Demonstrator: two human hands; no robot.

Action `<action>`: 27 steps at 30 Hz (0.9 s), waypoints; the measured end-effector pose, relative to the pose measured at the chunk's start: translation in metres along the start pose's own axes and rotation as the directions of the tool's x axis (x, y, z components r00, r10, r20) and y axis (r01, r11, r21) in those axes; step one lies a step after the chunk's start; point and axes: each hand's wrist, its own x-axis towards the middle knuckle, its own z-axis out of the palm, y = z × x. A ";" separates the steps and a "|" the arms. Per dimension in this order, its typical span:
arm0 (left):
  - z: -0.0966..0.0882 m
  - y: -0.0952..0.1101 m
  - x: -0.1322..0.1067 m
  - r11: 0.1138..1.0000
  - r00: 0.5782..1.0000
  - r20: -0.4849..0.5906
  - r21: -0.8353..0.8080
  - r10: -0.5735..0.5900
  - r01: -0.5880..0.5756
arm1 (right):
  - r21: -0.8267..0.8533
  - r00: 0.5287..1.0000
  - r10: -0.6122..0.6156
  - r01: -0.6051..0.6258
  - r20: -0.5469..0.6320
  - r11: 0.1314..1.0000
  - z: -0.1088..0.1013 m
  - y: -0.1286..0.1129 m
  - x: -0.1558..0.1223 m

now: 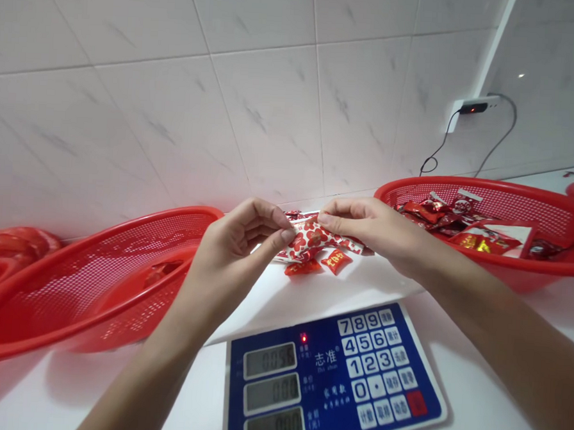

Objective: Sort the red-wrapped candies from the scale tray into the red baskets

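Observation:
Between both hands, over the white pan of a digital weighing scale [324,384], is a small white packet [307,238] with red flower shapes. My left hand [240,241] pinches its left end between thumb and forefinger. With thumb and fingertips, my right hand [363,225] grips the upper right side of the same packet. Red wrapped candies [336,261] lie on the pan just below it, with more packets partly hidden behind the hands. Lit digits show on the scale's top display [270,361], too faint to read surely.
At the left stands a red mesh basket [87,256] with few packets inside. Another red basket [458,253] at the right holds several wrapped candies. A tiled wall [268,111] rises close behind, with a power socket [456,115] and hanging cables at the upper right.

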 end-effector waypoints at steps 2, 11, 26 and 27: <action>0.000 0.001 0.000 1.000 1.000 0.001 0.021 0.007 -0.007 | 0.021 1.000 0.007 -0.008 0.015 1.000 0.000 0.000 0.001; 0.000 -0.001 -0.001 0.997 0.999 0.022 0.076 0.032 -0.034 | 0.040 0.999 -0.013 0.012 0.033 0.999 -0.002 0.006 0.001; 0.004 0.003 -0.005 0.700 0.923 0.071 0.630 0.379 -0.336 | -0.055 0.986 0.096 -0.089 0.139 0.995 -0.005 0.007 0.002; 0.004 0.004 -0.005 0.702 0.931 0.057 0.641 0.359 -0.310 | -0.068 0.987 0.079 -0.070 0.142 0.995 -0.006 0.010 0.003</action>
